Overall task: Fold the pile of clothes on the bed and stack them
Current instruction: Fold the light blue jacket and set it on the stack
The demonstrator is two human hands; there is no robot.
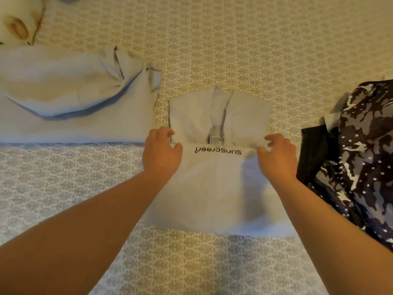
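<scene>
Two hands — left [162,151], right [276,155] — pinching thin pale-blue garment's [214,188] folded edge, patterned bedspread [63,188].

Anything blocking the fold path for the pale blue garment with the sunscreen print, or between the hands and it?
Nothing visible. The left hand and right hand already grip the folded edge of the pale blue garment. The far half lies bare on the bedspread; the other pale blue garment and camouflage garment lie clear to either side.
</scene>
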